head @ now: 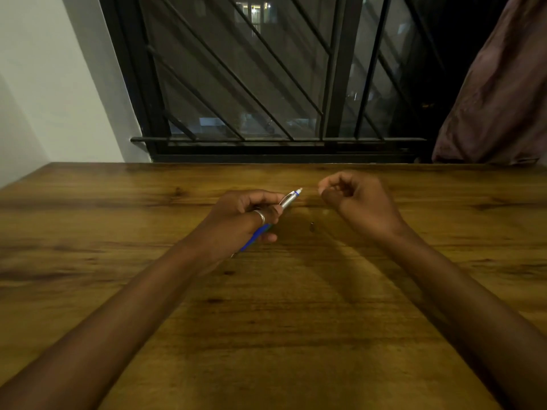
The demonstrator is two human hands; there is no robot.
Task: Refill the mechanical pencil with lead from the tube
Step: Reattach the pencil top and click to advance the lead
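Note:
My left hand [245,214], with a silver ring on one finger, grips a mechanical pencil [288,199] around its middle. The pencil has a blue grip section low in the hand and a silver barrel. Its white-tipped end points up and to the right, towards my right hand [355,199]. My right hand hovers a little to the right of that end, fingers curled, thumb and forefinger pinched together. I cannot make out anything between those fingertips. A tiny dark piece [312,227] lies on the table between my hands. No lead tube is visible.
Both forearms rest over a wooden table [266,321]. Behind the table's far edge is a dark barred window [266,84], with a white wall [44,84] to the left and a brownish curtain [503,99] to the right.

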